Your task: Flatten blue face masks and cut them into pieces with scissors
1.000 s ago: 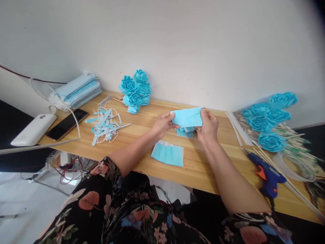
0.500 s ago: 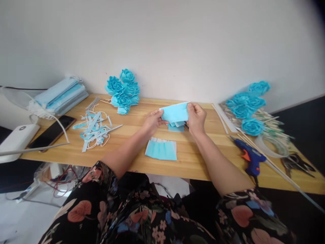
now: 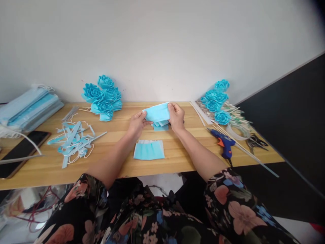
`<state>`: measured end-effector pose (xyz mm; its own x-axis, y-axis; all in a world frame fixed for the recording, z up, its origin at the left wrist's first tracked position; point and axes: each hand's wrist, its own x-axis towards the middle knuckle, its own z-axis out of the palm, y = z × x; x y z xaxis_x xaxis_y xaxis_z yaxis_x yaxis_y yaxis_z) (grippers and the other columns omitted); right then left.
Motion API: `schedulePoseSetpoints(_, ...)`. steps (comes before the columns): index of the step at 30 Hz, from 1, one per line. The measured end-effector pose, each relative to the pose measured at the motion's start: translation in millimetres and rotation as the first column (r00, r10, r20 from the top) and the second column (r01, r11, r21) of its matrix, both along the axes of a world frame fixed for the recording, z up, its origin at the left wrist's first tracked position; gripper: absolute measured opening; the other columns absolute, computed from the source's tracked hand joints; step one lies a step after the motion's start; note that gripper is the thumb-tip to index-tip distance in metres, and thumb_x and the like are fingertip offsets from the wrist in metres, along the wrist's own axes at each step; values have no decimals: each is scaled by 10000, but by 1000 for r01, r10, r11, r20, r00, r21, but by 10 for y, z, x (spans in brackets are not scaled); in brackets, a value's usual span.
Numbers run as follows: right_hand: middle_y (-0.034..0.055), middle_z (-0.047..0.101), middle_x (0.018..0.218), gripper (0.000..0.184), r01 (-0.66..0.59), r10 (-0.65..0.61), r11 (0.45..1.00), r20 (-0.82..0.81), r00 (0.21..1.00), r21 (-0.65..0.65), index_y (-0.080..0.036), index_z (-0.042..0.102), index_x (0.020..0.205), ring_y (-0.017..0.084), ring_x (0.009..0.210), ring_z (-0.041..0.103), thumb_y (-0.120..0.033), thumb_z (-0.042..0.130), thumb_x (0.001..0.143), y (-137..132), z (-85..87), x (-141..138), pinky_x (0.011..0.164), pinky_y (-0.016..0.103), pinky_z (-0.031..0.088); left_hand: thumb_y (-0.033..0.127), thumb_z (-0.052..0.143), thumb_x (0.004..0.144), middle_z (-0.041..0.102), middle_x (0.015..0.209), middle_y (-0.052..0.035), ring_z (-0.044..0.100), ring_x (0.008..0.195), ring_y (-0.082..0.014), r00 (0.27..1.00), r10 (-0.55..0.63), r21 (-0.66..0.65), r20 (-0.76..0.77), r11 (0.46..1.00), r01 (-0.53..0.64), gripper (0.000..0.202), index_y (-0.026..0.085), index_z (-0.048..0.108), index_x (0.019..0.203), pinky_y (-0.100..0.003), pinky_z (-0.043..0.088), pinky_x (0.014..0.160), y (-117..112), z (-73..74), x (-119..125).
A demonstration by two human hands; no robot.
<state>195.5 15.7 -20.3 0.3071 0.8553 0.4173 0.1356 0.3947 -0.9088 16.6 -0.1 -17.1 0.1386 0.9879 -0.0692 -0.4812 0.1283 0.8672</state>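
A light blue rectangle of face mask fabric is stretched between my hands above the table. My left hand pinches its left end, and my right hand grips its right end between thumb and fingers. Below and behind it, partly hidden, lie smaller blue fabric pieces on the wood. A dark object by my right hand is mostly covered, so I cannot make it out. Closer to me, another blue and white fabric piece rests flat on the table.
Cut strips and ear loops lie at left, near a phone and stacked face masks. Blue fabric roses stand at back left and right. A blue glue gun, sticks, tape and dark snips lie right.
The view has turned to the right, so everything on the table sits further left in the picture. Both hands keep the same hold on the fabric.
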Motion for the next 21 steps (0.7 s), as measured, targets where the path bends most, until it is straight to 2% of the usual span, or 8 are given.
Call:
schedulePoseSetpoints(15,-67,325,577,372,-30,30,1000,-65,997,-6,-186,600,770,71,528,305,-552,611,835,-25,25,-16,478,216,252,379,802,742,631,663,1,631,588,-109,1000,21,-9,4,1000,-21,331,115,609,793,-245,575,582,-19,3,4)
schedulePoseSetpoints(21,-63,334,575,389,-23,22,1000,-74,997,-9,-188,599,764,75,531,311,-572,617,824,-32,41,-26,470,215,259,385,800,748,602,637,18,603,555,-88,999,43,-3,-2,999,-43,333,119,600,770,-231,564,562,-21,7,23)
